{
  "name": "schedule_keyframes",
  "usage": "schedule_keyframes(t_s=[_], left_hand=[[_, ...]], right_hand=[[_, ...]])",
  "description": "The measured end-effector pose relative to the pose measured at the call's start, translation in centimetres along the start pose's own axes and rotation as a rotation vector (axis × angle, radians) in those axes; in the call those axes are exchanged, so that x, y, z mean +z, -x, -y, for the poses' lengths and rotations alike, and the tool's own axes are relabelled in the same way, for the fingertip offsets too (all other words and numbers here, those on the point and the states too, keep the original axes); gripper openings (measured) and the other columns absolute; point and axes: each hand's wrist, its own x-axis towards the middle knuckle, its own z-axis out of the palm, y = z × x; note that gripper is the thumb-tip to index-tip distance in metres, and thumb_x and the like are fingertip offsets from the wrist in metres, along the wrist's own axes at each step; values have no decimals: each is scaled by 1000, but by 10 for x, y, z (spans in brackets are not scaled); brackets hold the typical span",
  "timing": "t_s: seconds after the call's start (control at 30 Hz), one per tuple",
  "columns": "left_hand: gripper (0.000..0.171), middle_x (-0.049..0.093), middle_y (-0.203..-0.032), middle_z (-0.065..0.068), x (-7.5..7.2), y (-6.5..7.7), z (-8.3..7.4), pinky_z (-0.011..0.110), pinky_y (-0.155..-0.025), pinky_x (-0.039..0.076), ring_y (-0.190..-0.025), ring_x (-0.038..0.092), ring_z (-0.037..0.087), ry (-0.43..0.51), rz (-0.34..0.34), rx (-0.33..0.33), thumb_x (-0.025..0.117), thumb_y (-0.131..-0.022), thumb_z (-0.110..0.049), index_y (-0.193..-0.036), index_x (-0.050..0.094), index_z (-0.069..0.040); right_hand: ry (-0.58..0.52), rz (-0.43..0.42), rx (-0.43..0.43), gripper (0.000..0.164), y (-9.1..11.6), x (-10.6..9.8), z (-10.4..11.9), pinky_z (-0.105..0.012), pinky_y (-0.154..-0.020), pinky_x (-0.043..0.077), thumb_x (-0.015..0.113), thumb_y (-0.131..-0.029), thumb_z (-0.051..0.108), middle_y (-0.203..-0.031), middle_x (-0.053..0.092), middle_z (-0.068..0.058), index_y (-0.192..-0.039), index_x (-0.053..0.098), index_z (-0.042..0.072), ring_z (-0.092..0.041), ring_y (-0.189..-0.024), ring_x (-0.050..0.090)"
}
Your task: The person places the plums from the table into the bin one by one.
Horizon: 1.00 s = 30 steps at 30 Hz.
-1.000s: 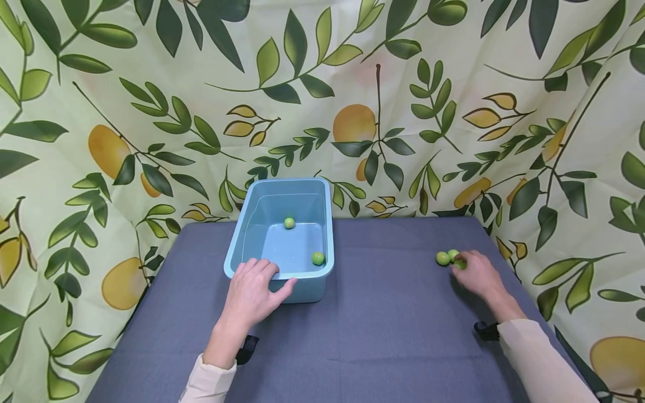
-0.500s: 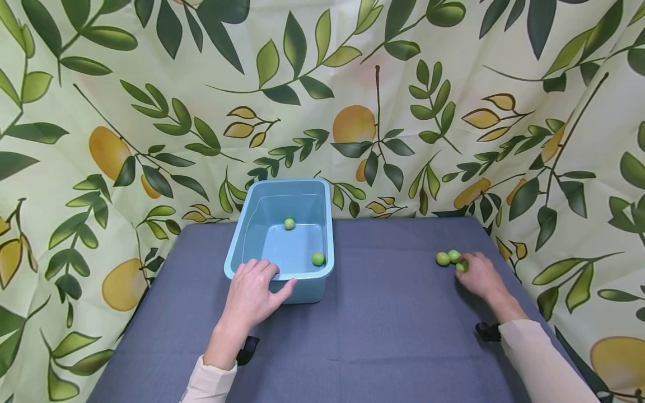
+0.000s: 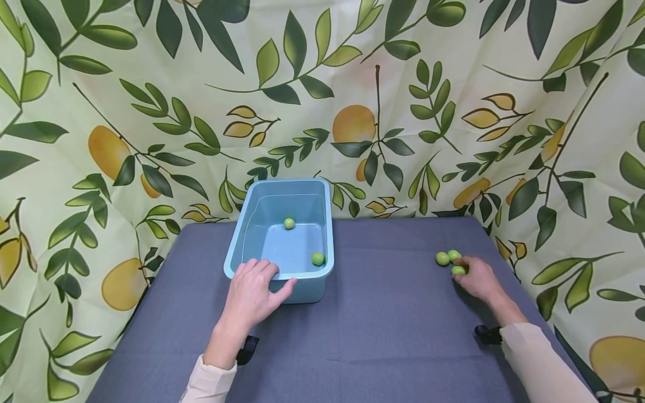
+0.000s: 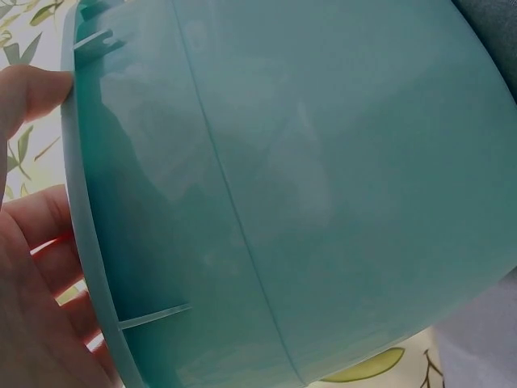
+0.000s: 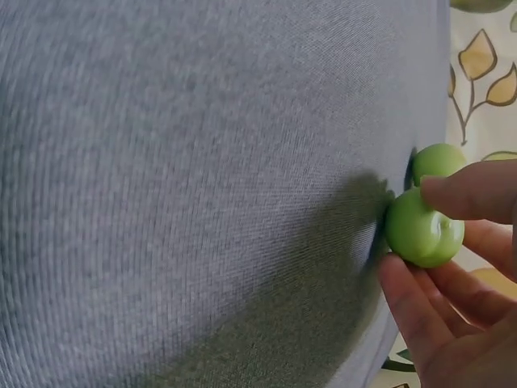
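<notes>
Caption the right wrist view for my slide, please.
The right hand pinches a round green fruit, a second one close behind, beside grey cloth.

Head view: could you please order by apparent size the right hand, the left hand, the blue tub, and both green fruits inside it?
1. Blue tub
2. Left hand
3. Right hand
4. Far green fruit and near green fruit: almost alike; different nearness to the camera makes their order unsure.
</notes>
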Motion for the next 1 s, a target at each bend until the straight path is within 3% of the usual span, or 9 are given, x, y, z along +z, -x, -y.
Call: schedule_keyframes(t_s=[0.33, 0.6, 1.0], left_hand=[[36, 62, -75, 1, 0, 0, 0, 35, -63, 39, -68, 51, 23, -2, 3, -4, 77, -80, -43, -78, 68, -8], [35, 62, -75, 0, 0, -1, -1, 35, -63, 39, -69, 51, 23, 9, 7, -12, 76, -80, -43, -79, 68, -9], [36, 63, -76, 1, 0, 0, -1, 36, -64, 39, -70, 52, 23, 6, 19, -23, 78, -80, -43, -80, 69, -8]], right_hand=[[-66, -14, 11, 33, 4, 2, 13, -44, -77, 46, 71, -89, 14, -105, 66, -25, -114, 67, -7, -37, -94, 62], [-132, -22, 0, 34, 4, 3, 25, -42, -79, 48, 71, -89, 12, -111, 66, -28, -118, 66, -6, -41, -100, 64], [-187, -7, -19, 32, 3, 6, 41, -39, -78, 48, 73, -90, 13, -110, 68, -21, -117, 69, -3, -34, -101, 64]])
